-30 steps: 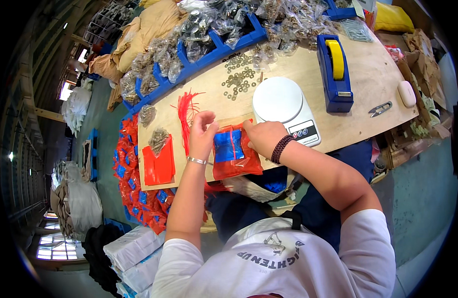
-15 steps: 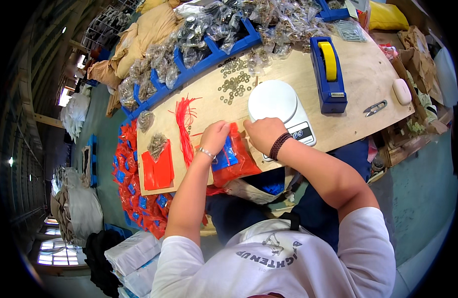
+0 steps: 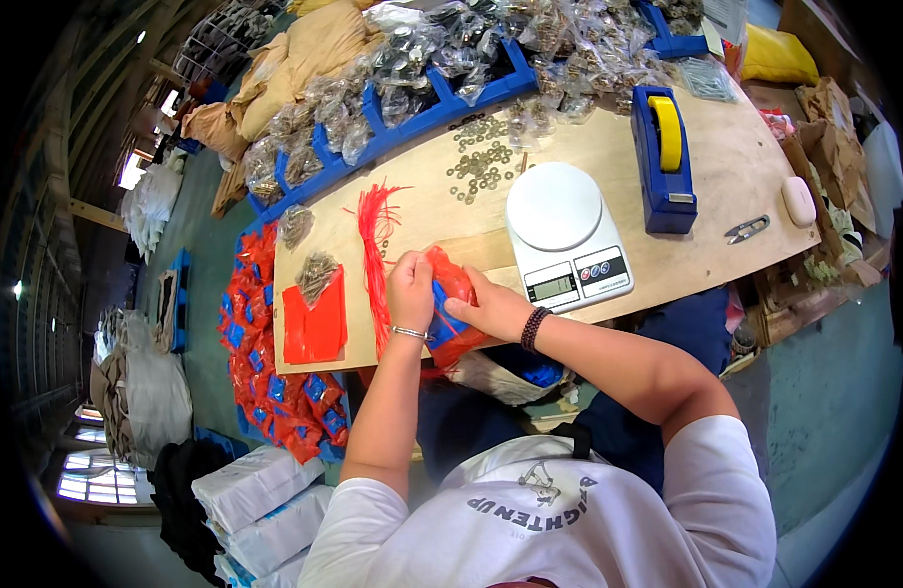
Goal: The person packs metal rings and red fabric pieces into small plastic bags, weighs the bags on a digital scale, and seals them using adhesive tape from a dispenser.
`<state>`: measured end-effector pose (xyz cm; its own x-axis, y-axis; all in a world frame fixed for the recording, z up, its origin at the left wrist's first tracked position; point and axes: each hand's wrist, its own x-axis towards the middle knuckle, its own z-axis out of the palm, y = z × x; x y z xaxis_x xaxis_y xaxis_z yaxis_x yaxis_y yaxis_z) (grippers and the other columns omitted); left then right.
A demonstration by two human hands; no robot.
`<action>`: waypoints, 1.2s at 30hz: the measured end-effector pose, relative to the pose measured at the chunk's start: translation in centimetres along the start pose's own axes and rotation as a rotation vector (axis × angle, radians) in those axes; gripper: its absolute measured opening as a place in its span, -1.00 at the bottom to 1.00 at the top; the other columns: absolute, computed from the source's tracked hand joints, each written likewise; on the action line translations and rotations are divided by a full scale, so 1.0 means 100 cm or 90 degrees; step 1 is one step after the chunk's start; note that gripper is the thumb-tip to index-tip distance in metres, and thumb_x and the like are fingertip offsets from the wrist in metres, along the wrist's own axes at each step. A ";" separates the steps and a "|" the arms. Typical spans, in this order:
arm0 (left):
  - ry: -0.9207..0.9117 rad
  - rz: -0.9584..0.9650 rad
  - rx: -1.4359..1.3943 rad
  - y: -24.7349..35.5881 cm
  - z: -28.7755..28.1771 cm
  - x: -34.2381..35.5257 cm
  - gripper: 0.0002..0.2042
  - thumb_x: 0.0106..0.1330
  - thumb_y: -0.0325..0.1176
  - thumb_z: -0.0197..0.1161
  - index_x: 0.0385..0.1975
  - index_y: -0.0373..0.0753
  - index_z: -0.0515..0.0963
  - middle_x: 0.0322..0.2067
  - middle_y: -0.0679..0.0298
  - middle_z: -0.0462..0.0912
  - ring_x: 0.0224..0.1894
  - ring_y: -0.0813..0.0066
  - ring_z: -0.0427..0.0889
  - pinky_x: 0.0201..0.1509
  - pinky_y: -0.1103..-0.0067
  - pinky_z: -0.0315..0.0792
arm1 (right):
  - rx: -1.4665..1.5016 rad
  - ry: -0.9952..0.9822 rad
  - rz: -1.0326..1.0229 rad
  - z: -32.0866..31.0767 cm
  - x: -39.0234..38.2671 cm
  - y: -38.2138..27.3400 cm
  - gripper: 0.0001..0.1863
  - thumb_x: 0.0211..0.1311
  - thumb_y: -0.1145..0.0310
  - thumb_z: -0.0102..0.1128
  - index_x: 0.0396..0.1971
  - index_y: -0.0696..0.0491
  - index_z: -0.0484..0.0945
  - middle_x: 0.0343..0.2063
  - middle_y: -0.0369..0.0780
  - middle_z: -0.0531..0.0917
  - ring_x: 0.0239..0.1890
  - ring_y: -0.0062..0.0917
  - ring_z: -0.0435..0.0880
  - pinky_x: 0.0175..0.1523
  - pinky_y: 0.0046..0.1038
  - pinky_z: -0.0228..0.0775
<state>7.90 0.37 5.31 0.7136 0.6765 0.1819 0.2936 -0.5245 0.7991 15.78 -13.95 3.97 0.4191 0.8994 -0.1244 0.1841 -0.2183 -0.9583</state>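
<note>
A red plastic bag with a blue packet inside is held between both hands at the table's front edge. My left hand is closed on its left side. My right hand grips its right side, thumb lying over the blue part. To the left hangs a bundle of thin red strips, running toward the edge. Beyond it lie flat red bags with a clear bag of small metal parts on top. A white kitchen scale stands to the right of the hands, nothing on its plate.
Loose washers lie mid-table. A blue divided rack piled with clear bags borders the back. At right are a tape dispenser, small snips and a pink case. Filled red bags heap below the table's left side.
The right hand has come down from near the scale onto the bag. Both hands now squeeze the bag, which looks narrower and more bunched. The view has shifted slightly.
</note>
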 end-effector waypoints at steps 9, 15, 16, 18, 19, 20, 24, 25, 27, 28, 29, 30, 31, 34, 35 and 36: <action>-0.003 0.013 0.050 -0.008 0.004 -0.001 -0.79 0.24 -0.32 0.00 -0.48 -0.34 0.45 -0.57 0.17 0.48 -0.52 0.44 0.47 -0.40 0.57 0.34 | -0.096 -0.019 0.070 -0.002 0.005 -0.012 -0.35 0.21 0.04 -0.09 0.13 0.24 0.12 -0.17 0.11 0.51 -0.10 -0.12 0.50 -0.04 -0.26 0.34; -0.049 0.014 0.027 -0.002 0.004 0.005 -0.83 0.27 -0.37 -0.01 -0.44 -0.33 0.47 -0.57 0.39 0.43 -0.50 0.68 0.35 -0.40 0.68 0.28 | -0.064 0.002 0.039 -0.003 0.012 -0.002 -0.34 0.20 0.09 -0.08 0.16 0.24 0.05 -0.03 0.14 0.40 -0.03 -0.08 0.44 0.05 -0.25 0.28; -0.052 0.008 0.016 0.004 0.003 0.008 -0.83 0.26 -0.38 0.00 -0.39 -0.34 0.48 -0.52 0.36 0.47 -0.45 0.64 0.40 -0.34 0.67 0.31 | -0.097 0.085 -0.048 -0.004 0.015 0.000 -0.33 0.19 0.11 -0.06 0.16 0.24 0.04 0.00 0.14 0.37 0.00 -0.08 0.41 0.07 -0.25 0.26; -0.023 0.048 0.030 0.007 -0.001 0.007 -0.83 0.24 -0.39 0.02 -0.31 -0.34 0.50 -0.38 0.29 0.52 -0.32 0.56 0.46 -0.20 0.63 0.34 | -0.161 0.247 -0.226 -0.008 0.018 0.004 -0.32 0.16 0.15 -0.01 0.17 0.24 0.02 0.05 0.13 0.31 0.06 -0.08 0.35 0.12 -0.25 0.21; 0.010 0.094 0.059 0.005 -0.002 0.005 -0.82 0.22 -0.40 0.03 -0.28 -0.34 0.50 -0.31 0.25 0.53 -0.25 0.51 0.47 -0.12 0.61 0.34 | -0.154 0.257 -0.214 -0.020 0.017 -0.002 -0.32 0.14 0.19 0.02 0.17 0.23 0.03 0.06 0.12 0.30 0.07 -0.09 0.33 0.13 -0.26 0.19; 0.043 0.138 0.090 0.007 -0.005 0.001 -0.80 0.21 -0.41 0.04 -0.25 -0.34 0.50 -0.23 0.21 0.53 -0.18 0.46 0.48 -0.05 0.58 0.33 | -0.145 0.266 -0.201 -0.034 0.012 -0.012 -0.32 0.12 0.23 0.05 0.17 0.23 0.03 0.06 0.10 0.30 0.09 -0.11 0.31 0.14 -0.27 0.18; 0.018 0.227 0.108 0.009 -0.013 -0.033 -0.80 0.08 -0.38 0.14 -0.29 -0.28 0.50 -0.17 0.13 0.50 -0.08 0.19 0.44 0.03 0.41 0.27 | 0.076 0.311 -0.185 -0.070 0.004 0.000 -0.50 0.10 0.35 0.07 0.08 0.11 0.26 -0.05 -0.10 0.47 -0.16 -0.41 0.52 -0.04 -0.43 0.34; 0.039 0.255 0.135 0.012 -0.010 -0.045 -0.81 0.06 -0.37 0.15 -0.33 -0.26 0.49 -0.17 0.14 0.50 -0.08 0.18 0.43 0.05 0.37 0.24 | 0.077 0.320 -0.184 -0.078 -0.003 -0.001 -0.55 0.10 0.37 0.08 0.03 0.10 0.32 -0.09 -0.14 0.49 -0.20 -0.46 0.52 -0.09 -0.48 0.35; 0.034 0.300 0.200 0.007 -0.007 -0.063 -0.69 0.05 -0.35 0.17 -0.17 -0.20 0.45 -0.05 0.15 0.43 0.03 0.18 0.36 0.12 0.32 0.15 | 0.035 0.366 -0.189 -0.093 -0.012 0.001 -0.67 0.09 0.42 0.10 -0.09 0.08 0.43 -0.18 -0.23 0.54 -0.28 -0.55 0.51 -0.21 -0.55 0.37; 0.030 0.322 0.215 0.006 -0.003 -0.067 -0.64 0.05 -0.33 0.17 -0.10 -0.18 0.43 0.01 0.15 0.40 0.08 0.18 0.33 0.15 0.29 0.11 | -0.020 0.395 -0.174 -0.104 -0.021 0.003 -0.69 0.08 0.43 0.10 -0.12 0.07 0.44 -0.21 -0.24 0.55 -0.30 -0.54 0.51 -0.22 -0.55 0.37; 0.037 0.319 0.216 0.000 -0.002 -0.071 -0.62 0.06 -0.31 0.16 -0.07 -0.17 0.41 0.03 0.16 0.37 0.10 0.18 0.30 0.17 0.26 0.08 | -0.043 0.454 -0.217 -0.110 -0.026 0.005 -0.71 0.06 0.44 0.11 -0.15 0.07 0.46 -0.26 -0.24 0.55 -0.31 -0.53 0.50 -0.23 -0.54 0.37; 0.042 0.318 0.217 -0.008 0.000 -0.073 -0.60 0.06 -0.30 0.16 -0.04 -0.16 0.40 0.06 0.16 0.35 0.13 0.18 0.27 0.19 0.24 0.04 | -0.114 0.504 -0.228 -0.118 -0.038 0.004 -0.75 0.06 0.47 0.10 -0.20 0.08 0.48 -0.30 -0.23 0.55 -0.36 -0.52 0.50 -0.25 -0.55 0.36; 0.046 0.319 0.214 -0.011 0.003 -0.073 -0.58 0.07 -0.28 0.15 -0.01 -0.16 0.38 0.09 0.17 0.33 0.15 0.18 0.25 0.21 0.21 0.01 | -0.182 0.558 -0.274 -0.130 -0.050 0.000 -0.78 0.05 0.51 0.07 -0.25 0.10 0.49 -0.35 -0.22 0.53 -0.41 -0.52 0.48 -0.28 -0.57 0.34; 0.045 0.295 0.204 -0.008 0.008 -0.070 -0.58 0.08 -0.25 0.13 -0.02 -0.15 0.39 0.09 0.19 0.32 0.17 0.18 0.23 0.22 0.14 -0.05 | -0.249 0.677 -0.300 -0.165 -0.081 0.014 -0.79 0.03 0.54 0.07 -0.27 0.13 0.49 -0.42 -0.21 0.45 -0.45 -0.51 0.44 -0.34 -0.57 0.29; 0.053 0.310 0.217 -0.007 0.009 -0.068 -0.59 0.08 -0.28 0.14 -0.02 -0.17 0.38 0.08 0.16 0.33 0.15 0.15 0.25 0.20 0.21 0.01 | -0.287 0.702 -0.207 -0.175 -0.090 0.018 -0.78 0.03 0.51 0.09 -0.26 0.13 0.49 -0.40 -0.20 0.45 -0.43 -0.50 0.43 -0.32 -0.55 0.30; 0.059 0.326 0.230 -0.007 0.008 -0.066 -0.59 0.08 -0.32 0.15 -0.03 -0.20 0.38 0.07 0.12 0.34 0.13 0.12 0.26 0.18 0.29 0.07 | -0.322 0.729 -0.112 -0.184 -0.098 0.024 -0.77 0.03 0.48 0.10 -0.25 0.13 0.48 -0.38 -0.19 0.45 -0.41 -0.48 0.43 -0.30 -0.54 0.30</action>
<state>3.46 -4.13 3.11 0.7674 0.3267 0.5516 0.1368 -0.9240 0.3570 28.43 -30.26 7.64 0.8354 0.1442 0.5304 0.5282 -0.4772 -0.7023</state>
